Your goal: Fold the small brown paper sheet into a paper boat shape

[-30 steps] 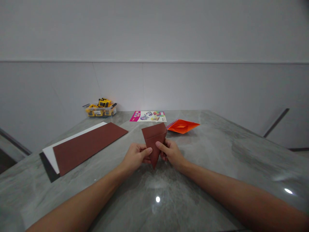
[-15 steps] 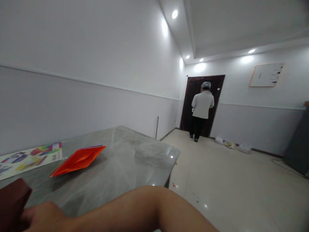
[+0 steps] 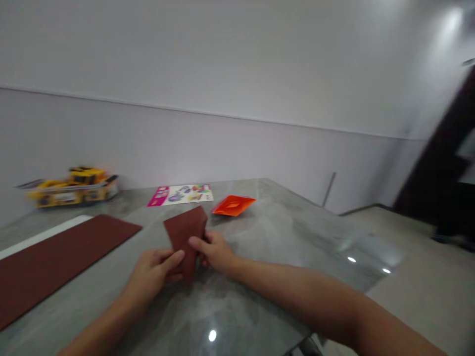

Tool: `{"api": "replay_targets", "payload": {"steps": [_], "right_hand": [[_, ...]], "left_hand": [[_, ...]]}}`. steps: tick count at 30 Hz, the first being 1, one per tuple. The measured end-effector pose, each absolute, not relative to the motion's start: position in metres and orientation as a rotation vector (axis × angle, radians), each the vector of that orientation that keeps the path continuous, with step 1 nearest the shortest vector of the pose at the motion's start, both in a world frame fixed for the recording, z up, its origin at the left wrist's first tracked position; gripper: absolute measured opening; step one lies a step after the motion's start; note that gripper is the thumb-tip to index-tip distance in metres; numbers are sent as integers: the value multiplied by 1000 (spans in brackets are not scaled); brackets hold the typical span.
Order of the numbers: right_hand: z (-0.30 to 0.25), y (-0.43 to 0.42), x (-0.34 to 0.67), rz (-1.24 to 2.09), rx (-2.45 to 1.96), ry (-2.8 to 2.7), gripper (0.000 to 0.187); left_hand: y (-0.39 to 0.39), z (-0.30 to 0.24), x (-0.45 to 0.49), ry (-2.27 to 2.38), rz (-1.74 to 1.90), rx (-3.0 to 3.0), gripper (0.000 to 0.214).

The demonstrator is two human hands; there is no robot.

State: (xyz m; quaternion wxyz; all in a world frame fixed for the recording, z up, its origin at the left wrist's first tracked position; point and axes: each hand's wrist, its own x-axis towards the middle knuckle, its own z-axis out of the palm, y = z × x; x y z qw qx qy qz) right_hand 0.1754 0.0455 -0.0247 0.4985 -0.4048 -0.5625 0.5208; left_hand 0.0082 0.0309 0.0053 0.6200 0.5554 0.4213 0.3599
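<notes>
A folded piece of dark brown paper [image 3: 187, 227] is held up over the grey table [image 3: 267, 232]. My left hand [image 3: 159, 269] pinches its lower left side between thumb and fingers. At its right edge my right hand [image 3: 215, 251] grips it, the thumb lying across the front. Just beyond the hands lies an orange folded paper [image 3: 234, 205], with other colours showing under its edge. A printed sheet [image 3: 181, 194] with a pink end rests farther back. To the left is a large brown sheet [image 3: 70, 252], with a white strip [image 3: 46, 235] along its far side.
A clear tray of yellow and black toy vehicles [image 3: 74, 190] stands at the back left near the wall. The table's right edge gives way to pale floor [image 3: 419, 282]. A blurred person in dark trousers [image 3: 454, 207] is partly visible at far right.
My view has swung left and down. The left hand, brown sheet and toy tray now show, and both hands are on the folded brown paper. The person has shifted to the picture's right edge.
</notes>
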Motion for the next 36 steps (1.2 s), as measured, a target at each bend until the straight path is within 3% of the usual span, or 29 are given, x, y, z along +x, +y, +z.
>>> {"api": "replay_targets", "payload": {"steps": [18, 29, 36], "right_hand": [[-22, 42, 173, 1192, -1094, -1397, 50], [-33, 53, 180, 1109, -1261, -1476, 52], [-25, 43, 174, 1121, -1146, -1450, 48]], "left_hand": [[32, -1, 8, 922, 941, 1286, 46], [42, -15, 7, 953, 956, 1226, 35], [35, -7, 8, 906, 932, 1252, 45]]}}
